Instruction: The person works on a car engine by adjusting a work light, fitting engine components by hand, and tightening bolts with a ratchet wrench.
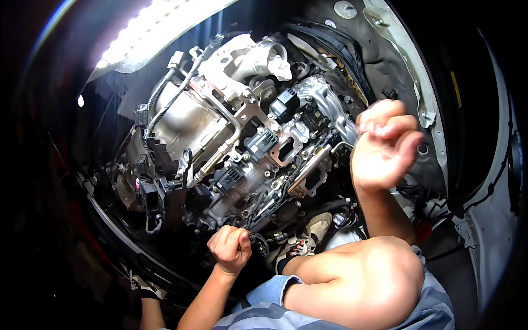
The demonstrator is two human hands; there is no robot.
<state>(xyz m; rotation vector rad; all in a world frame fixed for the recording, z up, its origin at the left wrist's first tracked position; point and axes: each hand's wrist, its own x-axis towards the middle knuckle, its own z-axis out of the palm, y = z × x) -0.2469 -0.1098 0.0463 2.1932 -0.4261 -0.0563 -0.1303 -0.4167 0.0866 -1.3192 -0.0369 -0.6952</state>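
Observation:
My left hand [230, 247] is closed, thumb against curled fingers, at the near edge of a car engine [258, 137]. Whatever it may hold is hidden. Just beyond it runs a black wiring harness [264, 206]. My right hand [385, 148] is raised over the engine's right side, palm toward me, fingers loosely bent and thumb apart. Nothing shows in its palm. Beside it are a thin bent metal rod [344, 145] and a silver ribbed cover [327, 102]. Black ignition coils [261, 144] sit along the engine's top, around a metal bracket [286, 148] with an opening.
A large metal heat shield [190, 118] and hanging black connectors [148, 192] lie to the left. White material plugs a round pipe mouth [279, 67]. A bright lamp [137, 38] shines from the upper left. My bent knee [385, 264] and a shoe [316, 231] are inside the bay.

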